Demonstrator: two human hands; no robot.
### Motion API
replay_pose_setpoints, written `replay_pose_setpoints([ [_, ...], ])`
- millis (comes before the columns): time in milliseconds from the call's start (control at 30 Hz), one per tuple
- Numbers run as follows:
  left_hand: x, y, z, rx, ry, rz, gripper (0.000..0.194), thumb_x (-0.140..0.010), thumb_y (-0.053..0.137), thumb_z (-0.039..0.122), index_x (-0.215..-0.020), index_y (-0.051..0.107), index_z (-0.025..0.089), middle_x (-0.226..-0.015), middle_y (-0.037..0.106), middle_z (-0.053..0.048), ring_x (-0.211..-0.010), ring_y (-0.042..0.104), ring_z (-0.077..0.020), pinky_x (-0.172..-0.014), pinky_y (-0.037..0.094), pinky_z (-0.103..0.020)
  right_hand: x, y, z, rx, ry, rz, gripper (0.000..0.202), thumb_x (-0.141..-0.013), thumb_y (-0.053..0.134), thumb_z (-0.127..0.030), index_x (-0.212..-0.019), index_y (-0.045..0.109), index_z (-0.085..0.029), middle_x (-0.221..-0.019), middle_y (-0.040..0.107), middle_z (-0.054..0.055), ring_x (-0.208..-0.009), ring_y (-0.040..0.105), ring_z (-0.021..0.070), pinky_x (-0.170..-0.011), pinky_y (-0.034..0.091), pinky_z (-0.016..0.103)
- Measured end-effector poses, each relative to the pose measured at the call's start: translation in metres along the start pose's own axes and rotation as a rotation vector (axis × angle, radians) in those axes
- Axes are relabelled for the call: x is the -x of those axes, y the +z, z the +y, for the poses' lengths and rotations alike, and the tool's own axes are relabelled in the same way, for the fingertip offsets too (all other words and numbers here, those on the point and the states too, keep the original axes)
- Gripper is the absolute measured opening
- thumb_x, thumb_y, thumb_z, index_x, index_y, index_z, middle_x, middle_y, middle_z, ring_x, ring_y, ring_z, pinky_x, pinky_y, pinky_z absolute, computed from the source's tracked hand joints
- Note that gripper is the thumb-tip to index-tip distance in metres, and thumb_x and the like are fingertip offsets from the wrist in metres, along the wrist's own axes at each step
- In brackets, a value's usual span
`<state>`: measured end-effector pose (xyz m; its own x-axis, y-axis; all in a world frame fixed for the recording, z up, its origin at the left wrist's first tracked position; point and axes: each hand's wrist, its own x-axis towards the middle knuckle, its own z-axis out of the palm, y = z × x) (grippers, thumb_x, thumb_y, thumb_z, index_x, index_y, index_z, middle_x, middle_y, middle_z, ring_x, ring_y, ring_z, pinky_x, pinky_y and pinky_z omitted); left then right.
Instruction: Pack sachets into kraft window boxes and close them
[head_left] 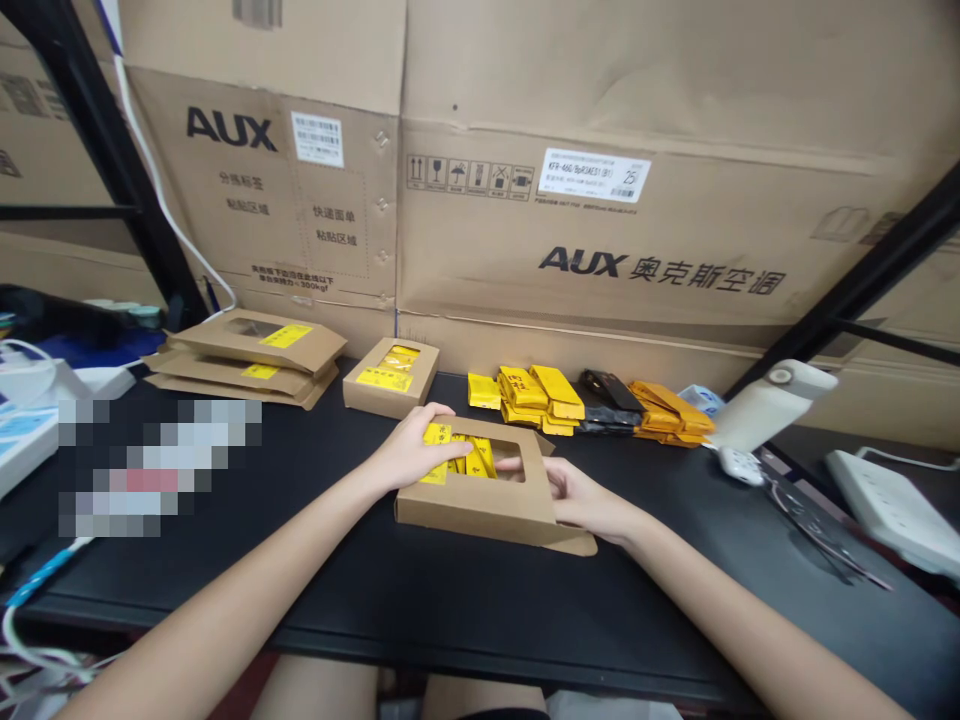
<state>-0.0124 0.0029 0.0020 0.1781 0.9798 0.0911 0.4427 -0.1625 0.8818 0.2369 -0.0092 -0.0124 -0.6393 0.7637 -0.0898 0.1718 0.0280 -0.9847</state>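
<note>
two hands (411, 450) (589, 500) | left gripping windowed box (465, 512), right reaching inside | yellow packets (478, 458) within

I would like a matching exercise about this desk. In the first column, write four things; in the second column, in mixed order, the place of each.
1. Black packets
2. Left hand
3. Stacked cardboard boxes
4. Right hand

A. at the open right end of the windowed box
B. to the left of the small carton
C. between the loose yellow packets and the orange packets
D. on the left end of the windowed box

Pairs: 1-C, 2-D, 3-B, 4-A
</note>
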Motion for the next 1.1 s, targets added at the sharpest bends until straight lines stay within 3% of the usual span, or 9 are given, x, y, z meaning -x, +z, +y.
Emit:
replay_pose_setpoints([
  [100,0.0006,-0.0004,0.0007,0.006,-0.007,-0.003,0.048,-0.067,0.069,0.042,-0.108,0.055,0.021,-0.114,0.058,-0.007,-0.107,0.057,-0.0250,-0.092,0.045,-0.037,-0.0006,-0.0017,0.0028,0.021,0.000,0.001,0.056,-0.070,0.074,-0.028,-0.123,0.056,-0.019,-0.136,0.052,0.009,-0.123,0.053,0.0211,-0.104,0.043,0.034],
  [333,0.0004,-0.0015,0.0009,0.044,-0.008,-0.025,0.049,-0.067,0.070,0.042,-0.108,0.053,0.021,-0.106,0.063,-0.006,-0.104,0.059,-0.0263,-0.090,0.046,-0.040,-0.0002,-0.0005,-0.0001,0.058,-0.020,0.004,0.055,-0.070,0.073,-0.032,-0.121,0.058,-0.020,-0.122,0.062,0.010,-0.109,0.062,0.0212,-0.103,0.044,0.041],
  [767,0.0003,-0.0016,0.0007,0.032,-0.013,-0.040,0.050,-0.067,0.069,0.043,-0.109,0.053,0.020,-0.111,0.062,-0.006,-0.105,0.059,-0.0255,-0.090,0.047,-0.037,0.0028,-0.0004,-0.0027,0.025,-0.010,-0.041,0.051,-0.073,0.071,-0.030,-0.122,0.059,-0.021,-0.133,0.055,0.009,-0.124,0.051,0.0222,-0.106,0.041,0.037],
  [1100,0.0024,-0.0031,0.0057,-0.013,-0.014,-0.034,0.048,-0.068,0.068,0.042,-0.108,0.054,0.021,-0.112,0.061,-0.005,-0.105,0.059,-0.0246,-0.089,0.047,-0.034,0.0034,-0.0006,-0.0033,0.022,0.001,-0.051,0.051,-0.075,0.069,-0.030,-0.124,0.058,-0.022,-0.134,0.054,0.008,-0.123,0.052,0.0210,-0.106,0.041,0.036],
])
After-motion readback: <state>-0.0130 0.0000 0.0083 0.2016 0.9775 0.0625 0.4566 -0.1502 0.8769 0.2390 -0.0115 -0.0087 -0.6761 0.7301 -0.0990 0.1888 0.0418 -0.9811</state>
